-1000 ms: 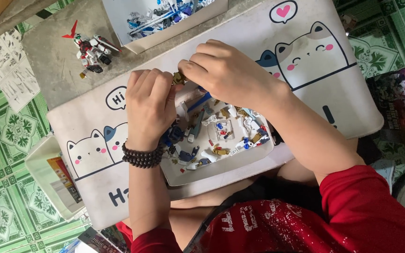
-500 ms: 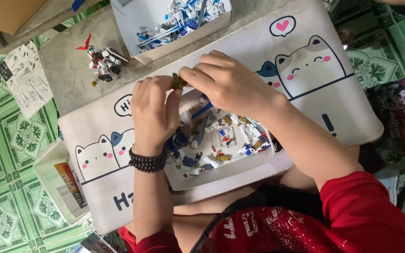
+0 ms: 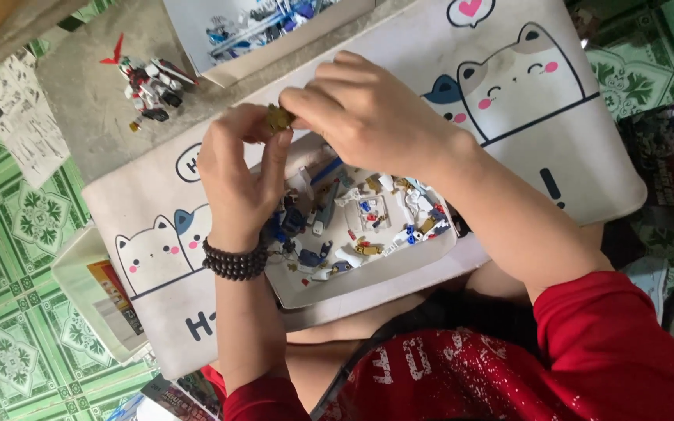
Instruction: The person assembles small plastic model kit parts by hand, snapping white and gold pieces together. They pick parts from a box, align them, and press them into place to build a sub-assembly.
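Gold part (image 3: pixel 278 118): small, dull olive-gold plastic, mostly hidden; both hands, left (image 3: pixel 239 175) & right (image 3: pixel 368 117), pinched on it.

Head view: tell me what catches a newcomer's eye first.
At centre, the left hand and right hand pinch a small gold piece above a white tray of tiny model parts. Underneath lies a cat-print cushion; a small robot figure stands upper left.

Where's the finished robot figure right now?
In the head view the robot figure lies at upper left on the grey floor, between the instruction sheet and the open box of parts, clear of both hands.
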